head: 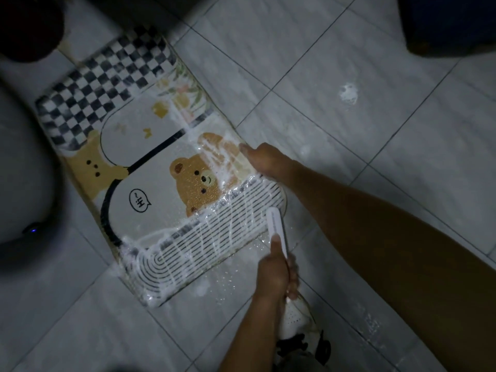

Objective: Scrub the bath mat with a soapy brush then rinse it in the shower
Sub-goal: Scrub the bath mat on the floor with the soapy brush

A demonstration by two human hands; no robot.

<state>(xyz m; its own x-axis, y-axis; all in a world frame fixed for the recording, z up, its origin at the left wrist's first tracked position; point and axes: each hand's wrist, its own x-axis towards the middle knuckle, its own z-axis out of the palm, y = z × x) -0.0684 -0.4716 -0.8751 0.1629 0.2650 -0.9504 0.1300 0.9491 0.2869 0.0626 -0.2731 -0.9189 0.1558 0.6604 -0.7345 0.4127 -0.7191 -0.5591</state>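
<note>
Status: scrubbing stage, partly complete. The mat [150,157] lies flat on the tiled floor [349,183]. Foam [214,224] covers the striped near end of the mat and runs up its right edge over the bear print. The checkered far end and the left half show little or no foam, so by this judgement these areas remain to be scrubbed. Rinsing is not yet done, and no shower is in view.

The left grip [277,275] is clenched round the handle of the brush [276,226], thumb along the top. The brush head sits at the near right corner of the mat. The right grip [264,162] lies on the right edge of the mat; whether it pinches or only presses cannot be told.

Surroundings: a foam blob [349,93] lies on the floor, well right of the mat. A dark container [451,22] stands beyond the mat, to the far right. A dark rounded body [26,183] crowds the left side of the mat. A white perforated item [294,318] sits below the mat, under the left grip
</note>
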